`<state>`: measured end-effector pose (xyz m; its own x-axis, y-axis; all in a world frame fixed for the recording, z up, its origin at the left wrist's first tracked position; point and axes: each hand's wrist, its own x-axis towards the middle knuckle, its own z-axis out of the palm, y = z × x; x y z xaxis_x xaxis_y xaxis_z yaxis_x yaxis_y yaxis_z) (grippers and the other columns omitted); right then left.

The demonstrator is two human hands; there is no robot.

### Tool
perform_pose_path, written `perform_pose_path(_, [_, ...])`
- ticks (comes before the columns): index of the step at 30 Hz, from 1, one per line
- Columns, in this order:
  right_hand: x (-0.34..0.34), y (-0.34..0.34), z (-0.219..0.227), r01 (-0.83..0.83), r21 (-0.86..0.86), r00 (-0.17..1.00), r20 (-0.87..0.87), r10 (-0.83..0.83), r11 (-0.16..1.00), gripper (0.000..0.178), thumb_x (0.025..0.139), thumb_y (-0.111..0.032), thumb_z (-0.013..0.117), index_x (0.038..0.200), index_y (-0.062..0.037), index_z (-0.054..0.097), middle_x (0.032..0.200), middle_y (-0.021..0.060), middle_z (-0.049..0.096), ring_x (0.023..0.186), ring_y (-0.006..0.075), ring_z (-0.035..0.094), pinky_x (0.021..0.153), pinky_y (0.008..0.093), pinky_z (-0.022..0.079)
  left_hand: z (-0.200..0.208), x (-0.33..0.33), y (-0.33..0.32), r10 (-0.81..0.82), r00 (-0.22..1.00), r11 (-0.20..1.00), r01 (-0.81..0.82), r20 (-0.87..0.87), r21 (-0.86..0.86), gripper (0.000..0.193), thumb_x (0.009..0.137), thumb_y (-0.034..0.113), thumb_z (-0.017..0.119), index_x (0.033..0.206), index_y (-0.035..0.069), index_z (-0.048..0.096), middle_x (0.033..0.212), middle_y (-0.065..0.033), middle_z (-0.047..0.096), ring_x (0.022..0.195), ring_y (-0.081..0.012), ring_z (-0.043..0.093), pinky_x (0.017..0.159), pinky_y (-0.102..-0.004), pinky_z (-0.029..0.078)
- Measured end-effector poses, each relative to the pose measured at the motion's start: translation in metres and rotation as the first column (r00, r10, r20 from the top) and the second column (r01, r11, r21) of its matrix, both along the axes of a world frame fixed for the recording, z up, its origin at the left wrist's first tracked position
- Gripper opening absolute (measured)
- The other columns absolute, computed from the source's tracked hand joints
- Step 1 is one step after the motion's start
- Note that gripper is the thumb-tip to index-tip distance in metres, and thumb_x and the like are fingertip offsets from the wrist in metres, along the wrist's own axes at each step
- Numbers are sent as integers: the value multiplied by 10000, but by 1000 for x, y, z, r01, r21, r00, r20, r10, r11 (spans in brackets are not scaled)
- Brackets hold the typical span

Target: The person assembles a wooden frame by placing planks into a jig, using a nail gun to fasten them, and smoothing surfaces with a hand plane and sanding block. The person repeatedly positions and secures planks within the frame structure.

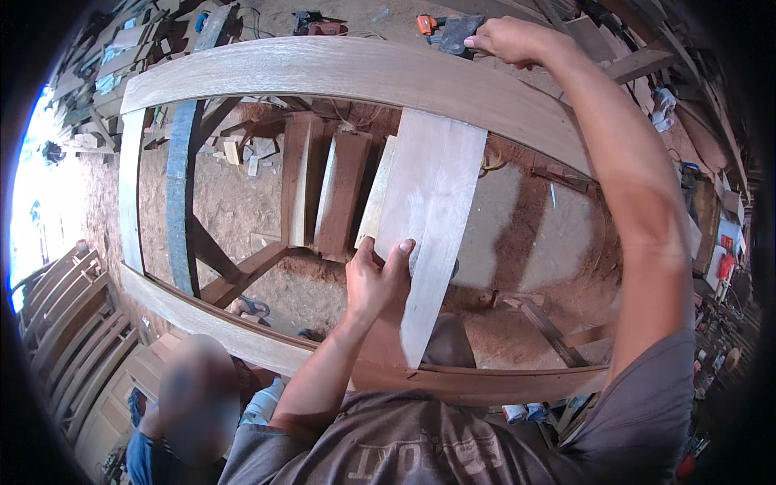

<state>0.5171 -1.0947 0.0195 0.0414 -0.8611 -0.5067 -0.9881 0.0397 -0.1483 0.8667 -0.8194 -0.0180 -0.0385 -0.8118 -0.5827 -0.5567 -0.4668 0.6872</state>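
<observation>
A wide pale wooden board (440,194) spans a wooden frame crosswise, between its far rail (323,69) and near rail (485,384). My left hand (378,279) is closed on the board's left edge, thumb over the top face and fingers curled at the side. Beyond the far rail, my right arm stretches out and my right hand (517,42) is closed at the edge of a dark flat piece (461,35). Its bent fingers hide what they pinch. An orange and black tool (426,24) lies beside that piece.
A dark trestle beam (184,194) supports the frame's left part. Thick timbers (339,194) stand below the opening. A red and black power tool (323,28) lies on the ground beyond. Another person (198,404) is at lower left, near stacked curved wooden pieces (73,323). Scrap wood (121,65) lies far left.
</observation>
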Motion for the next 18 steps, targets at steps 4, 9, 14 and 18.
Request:
perform_pose_path(4, [-24,-8,5,12,-14,997,82,-10,1000,582,1072,-573,482,986,-20,640,629,90,587,464,215,591,415,393,495,-11,1,5,-22,999,997,25,38,-67,549,931,445,786,805,-44,570,633,-87,568,625,-117,490,540,-352,448])
perform_pose_path(9, [-12,-2,39,128,-132,991,-4,-130,983,498,1046,-502,527,1047,-57,752,743,156,716,625,260,695,583,424,548,-7,-1,4,-5,1000,998,7,30,-62,526,932,420,788,820,-53,588,634,-98,586,624,-119,509,544,-349,454])
perform_pose_path(14, [3,9,21,-26,67,997,-75,31,997,484,1038,-510,544,1101,-72,739,834,130,731,655,244,669,590,426,538,-7,-2,6,-3,1000,1000,3,-9,3,444,946,348,779,946,-81,666,731,-176,682,677,-173,639,625,-356,529])
perform_pose_path(18, [15,21,1,43,142,995,80,-55,989,450,1026,-509,589,1099,-94,745,862,96,738,633,214,631,572,414,532,-16,4,5,-62,997,997,60,-53,-45,457,966,337,747,1118,-89,683,1019,-278,756,1008,-319,759,860,-445,581])
